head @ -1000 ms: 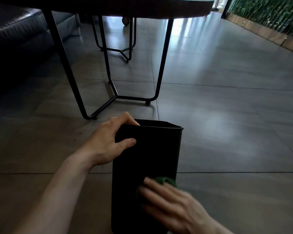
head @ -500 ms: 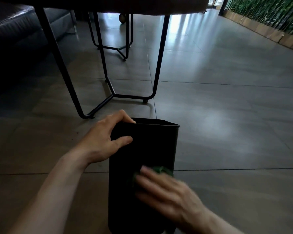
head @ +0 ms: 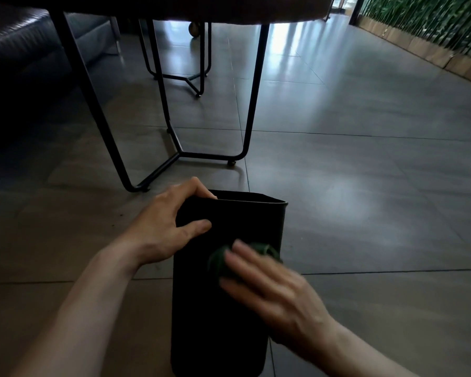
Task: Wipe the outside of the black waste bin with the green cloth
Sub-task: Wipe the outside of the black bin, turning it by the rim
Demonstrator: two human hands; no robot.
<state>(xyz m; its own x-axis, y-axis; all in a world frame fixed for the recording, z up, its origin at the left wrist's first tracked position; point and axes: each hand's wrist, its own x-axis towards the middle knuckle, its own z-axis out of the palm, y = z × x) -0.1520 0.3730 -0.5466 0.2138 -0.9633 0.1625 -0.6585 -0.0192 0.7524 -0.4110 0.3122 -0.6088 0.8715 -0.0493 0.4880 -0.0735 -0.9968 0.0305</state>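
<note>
Two hands on seemingly unlabelled bin

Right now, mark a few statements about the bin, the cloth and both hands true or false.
1. The left hand grips the black waste bin at its rim. True.
2. The right hand presses the green cloth against the bin's side. True.
3. The bin lies tipped over on the table. False: it stands upright on the tiled floor.
4. The cloth hangs over the bin's rim. False: it sits under the right hand's fingers, below the rim.
</note>
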